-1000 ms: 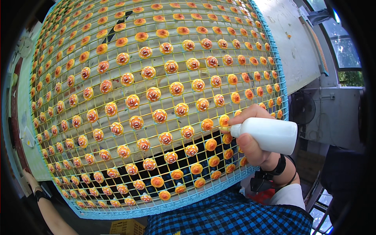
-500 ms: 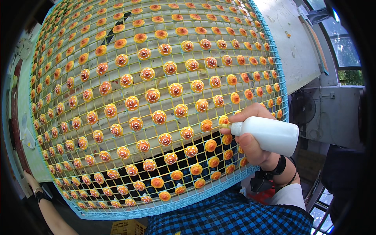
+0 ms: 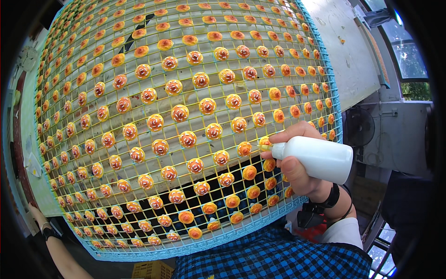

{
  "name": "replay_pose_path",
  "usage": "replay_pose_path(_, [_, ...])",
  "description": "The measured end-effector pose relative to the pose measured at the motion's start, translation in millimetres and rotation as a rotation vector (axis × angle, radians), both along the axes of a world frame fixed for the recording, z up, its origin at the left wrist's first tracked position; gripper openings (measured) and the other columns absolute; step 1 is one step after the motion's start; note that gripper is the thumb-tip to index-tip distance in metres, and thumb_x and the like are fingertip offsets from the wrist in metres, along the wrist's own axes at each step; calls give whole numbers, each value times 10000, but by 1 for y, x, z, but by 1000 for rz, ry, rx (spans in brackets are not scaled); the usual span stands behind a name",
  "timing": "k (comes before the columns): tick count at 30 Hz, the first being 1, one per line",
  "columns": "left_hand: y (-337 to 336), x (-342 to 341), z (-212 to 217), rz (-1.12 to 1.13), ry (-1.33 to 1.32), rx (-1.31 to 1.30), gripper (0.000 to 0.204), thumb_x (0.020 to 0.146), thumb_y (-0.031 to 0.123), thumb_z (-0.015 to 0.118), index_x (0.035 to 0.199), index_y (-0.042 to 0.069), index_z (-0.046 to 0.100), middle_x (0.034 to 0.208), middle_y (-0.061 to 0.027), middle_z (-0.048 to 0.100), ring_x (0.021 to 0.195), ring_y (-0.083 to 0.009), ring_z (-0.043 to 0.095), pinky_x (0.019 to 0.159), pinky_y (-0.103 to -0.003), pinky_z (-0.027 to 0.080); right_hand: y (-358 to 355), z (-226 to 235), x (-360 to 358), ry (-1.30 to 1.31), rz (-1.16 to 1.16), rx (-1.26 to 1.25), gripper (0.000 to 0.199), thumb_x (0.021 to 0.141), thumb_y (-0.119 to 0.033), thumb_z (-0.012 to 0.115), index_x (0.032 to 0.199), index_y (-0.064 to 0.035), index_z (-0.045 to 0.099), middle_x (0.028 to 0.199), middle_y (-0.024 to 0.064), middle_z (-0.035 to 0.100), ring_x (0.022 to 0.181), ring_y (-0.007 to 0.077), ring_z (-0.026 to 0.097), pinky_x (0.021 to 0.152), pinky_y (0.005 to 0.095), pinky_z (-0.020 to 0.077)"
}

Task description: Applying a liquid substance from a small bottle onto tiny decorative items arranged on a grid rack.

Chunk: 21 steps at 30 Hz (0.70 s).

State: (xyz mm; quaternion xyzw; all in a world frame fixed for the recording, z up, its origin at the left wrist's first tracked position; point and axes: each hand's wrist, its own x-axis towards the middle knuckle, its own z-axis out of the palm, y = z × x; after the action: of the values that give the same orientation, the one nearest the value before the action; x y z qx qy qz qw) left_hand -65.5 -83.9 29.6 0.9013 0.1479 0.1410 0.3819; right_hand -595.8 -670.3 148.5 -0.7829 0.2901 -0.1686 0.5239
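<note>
Nearest, along the near edge of the wire grid panel [image 3: 139, 255], whose rim is blue, is a blue-and-black checked garment [image 3: 278, 253], with a yellow crate [image 3: 152, 269] below the panel's lower-left part. Over the panel's right side, the right hand [image 3: 297, 174] curls thumb and fingers round a white bottle [image 3: 320, 160], its wristband [image 3: 330, 197] dark; the bottle is tilted, with its narrow nozzle [image 3: 264, 147] pointing left over the mesh, just beside an orange rosette [image 3: 244, 149]. Whether the tip touches anything I cannot tell. Left of the panel's lower-left corner is the left hand [image 3: 35, 213], well apart from the bottle; I cannot tell whether it is spread or gripping. Farther across the panel, white-stroked rosettes [image 3: 180, 113] fill much of the middle, while plain orange ones line its right side and far rows. Beyond the panel's right rim are a dark fan [image 3: 359, 126], a pale tabletop [image 3: 344, 56] and a window [image 3: 411, 60].
</note>
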Motion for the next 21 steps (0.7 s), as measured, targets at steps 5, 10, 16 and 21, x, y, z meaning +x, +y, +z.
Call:
replay_pose_path(5, [15,8,0,-9,-10,46,494,858,372,326,1049,-68,446,1051,-189,496,929,-242,443,810,-263,334,-1,2,-1,90,51,16,409,769,-356,552,906,22,476,829,87,493,725,170,597,640,255,488])
replay_pose_path(10, [28,17,-7,-31,-26,42,483,854,375,338,1033,-55,469,1017,-169,514,917,-227,445,793,-248,336,-1,-7,1,-136,18,-59,205,710,-146,622,849,-5,571,724,69,558,612,135,550,539,237,426])
replay_pose_path(16, [31,18,-10,-57,-43,71,477,853,368,340,1024,-55,476,994,-169,520,907,-223,447,784,-244,338,1,1,3,40,50,53,430,763,-354,564,925,31,465,708,58,490,665,128,576,653,266,498])
replay_pose_path(21, [27,15,-8,-68,-57,71,473,853,362,338,1019,-58,480,976,-170,524,899,-220,448,776,-242,341,3,-3,5,-32,27,29,316,737,-260,604,865,19,530,727,73,534,639,133,571,606,255,476])
